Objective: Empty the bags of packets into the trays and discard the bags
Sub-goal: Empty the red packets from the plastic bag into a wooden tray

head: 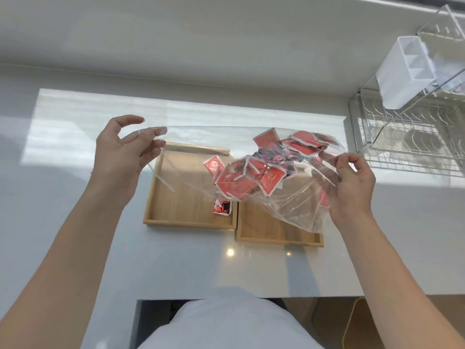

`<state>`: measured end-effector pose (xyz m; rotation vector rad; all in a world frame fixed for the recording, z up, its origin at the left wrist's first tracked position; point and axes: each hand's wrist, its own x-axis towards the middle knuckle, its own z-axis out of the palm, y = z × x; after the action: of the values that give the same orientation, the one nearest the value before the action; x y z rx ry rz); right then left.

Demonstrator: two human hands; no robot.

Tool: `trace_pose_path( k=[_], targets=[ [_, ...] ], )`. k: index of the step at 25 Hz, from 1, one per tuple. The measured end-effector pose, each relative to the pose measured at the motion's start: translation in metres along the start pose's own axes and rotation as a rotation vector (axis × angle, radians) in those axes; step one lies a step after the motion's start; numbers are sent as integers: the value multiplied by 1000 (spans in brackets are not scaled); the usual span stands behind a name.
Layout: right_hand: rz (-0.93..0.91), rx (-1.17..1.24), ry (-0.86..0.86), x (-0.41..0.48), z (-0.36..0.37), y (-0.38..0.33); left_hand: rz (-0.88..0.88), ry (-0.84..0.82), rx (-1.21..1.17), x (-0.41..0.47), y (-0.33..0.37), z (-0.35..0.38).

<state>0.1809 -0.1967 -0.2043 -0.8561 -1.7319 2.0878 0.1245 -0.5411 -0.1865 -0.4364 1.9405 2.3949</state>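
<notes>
A clear plastic bag (281, 207) hangs stretched above two wooden trays, with several red packets (251, 177) bunched inside towards its right half. My left hand (120, 152) pinches the bag's left edge at the top. My right hand (349, 182) grips the crumpled right end. The left tray (161, 197) holds one red packet (222, 207) near its right wall. The right tray (276, 238) lies partly behind the bag, so its contents are hard to tell.
The trays sit side by side on a white counter (75, 187) with a sunlit strip behind them. A wire dish rack (407, 137) with a white plastic holder (402, 71) stands at the back right. The counter's front edge is close to my body.
</notes>
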Motion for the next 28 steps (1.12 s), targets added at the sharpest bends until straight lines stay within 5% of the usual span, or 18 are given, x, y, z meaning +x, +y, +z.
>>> trace_pose_path(
  k=[28],
  targets=[
    [8,-109,-11,-5,13,6,3,22,32,6,-6,-3]
  ],
)
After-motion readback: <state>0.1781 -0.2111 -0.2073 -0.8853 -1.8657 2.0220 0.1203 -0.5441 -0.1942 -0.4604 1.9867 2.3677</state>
